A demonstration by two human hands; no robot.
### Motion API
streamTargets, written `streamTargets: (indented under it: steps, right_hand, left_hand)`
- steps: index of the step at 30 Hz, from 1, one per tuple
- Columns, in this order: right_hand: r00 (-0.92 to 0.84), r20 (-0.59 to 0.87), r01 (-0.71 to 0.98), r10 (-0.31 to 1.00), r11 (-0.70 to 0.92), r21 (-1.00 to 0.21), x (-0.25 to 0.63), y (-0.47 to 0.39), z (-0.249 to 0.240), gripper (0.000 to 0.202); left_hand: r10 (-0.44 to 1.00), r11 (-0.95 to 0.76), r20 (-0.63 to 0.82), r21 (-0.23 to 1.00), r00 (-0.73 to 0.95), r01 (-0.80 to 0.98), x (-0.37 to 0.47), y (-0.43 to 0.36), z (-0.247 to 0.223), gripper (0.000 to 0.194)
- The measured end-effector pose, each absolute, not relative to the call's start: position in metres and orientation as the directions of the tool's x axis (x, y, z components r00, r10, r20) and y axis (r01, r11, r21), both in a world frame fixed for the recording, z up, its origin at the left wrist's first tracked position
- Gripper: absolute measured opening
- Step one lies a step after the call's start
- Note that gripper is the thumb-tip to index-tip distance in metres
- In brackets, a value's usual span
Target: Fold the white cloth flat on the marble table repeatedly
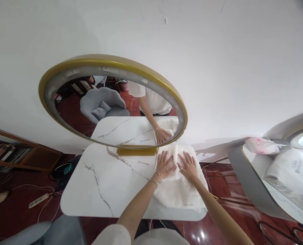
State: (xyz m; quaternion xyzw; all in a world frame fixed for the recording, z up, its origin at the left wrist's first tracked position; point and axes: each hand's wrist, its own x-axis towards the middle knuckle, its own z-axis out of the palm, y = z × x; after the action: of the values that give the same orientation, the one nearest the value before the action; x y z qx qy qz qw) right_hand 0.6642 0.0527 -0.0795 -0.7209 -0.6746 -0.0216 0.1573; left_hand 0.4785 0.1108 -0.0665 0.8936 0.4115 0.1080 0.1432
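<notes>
- The cloth [178, 195], white and soft-looking, lies on the right part of the table [92, 200], directly under both hands.
- The left hand [164, 166] rests palm down on the cloth's left part, fingers spread wide and pointing toward the mirror [113, 61]; it grasps nothing.
- The right hand [188, 166] lies palm down on the cloth's right part, its fingers spread too and slanting toward the left hand; it is not closed around anything.
- Between the two hands, which are near each other but apart, a raised fold of cloth runs away from the person.
- The cloth reaches past the fingertips toward the mirror, and a broader, wrinkled stretch spreads from the hands back toward the person, ending just short of the table's near edge.
- On the right, the cloth comes close to the table's edge.
- The base [137, 151] of the mirror, gold, stands just beyond the left hand, to its left.
- Bracelets [155, 182] circle the left wrist; a ring [181, 168] sits on a right finger.
- The mirror reflects one hand upon the cloth.
</notes>
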Motion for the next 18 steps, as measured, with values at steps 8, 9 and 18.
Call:
streamTargets:
  steps: [8,9,18]
  right_hand:
    - [0.173,0.315,0.960,0.933,-0.090,-0.264,0.637,-0.005,-0.077,0.042]
    - [0.183,0.325,0.956,0.928,-0.091,-0.278,0.635,-0.014,-0.077,0.040]
    - [0.203,0.404,0.938,0.892,-0.059,-0.342,0.634,-0.033,-0.092,0.029]
  left_hand:
    - [0.755,-0.640,0.110,0.338,0.646,0.690,0.447,0.059,-0.065,0.062]
    - [0.759,-0.633,0.100,0.342,0.643,0.694,0.444,0.051,-0.065,0.062]
    - [0.547,-0.754,0.023,0.448,0.837,0.481,0.420,-0.010,-0.051,0.101]
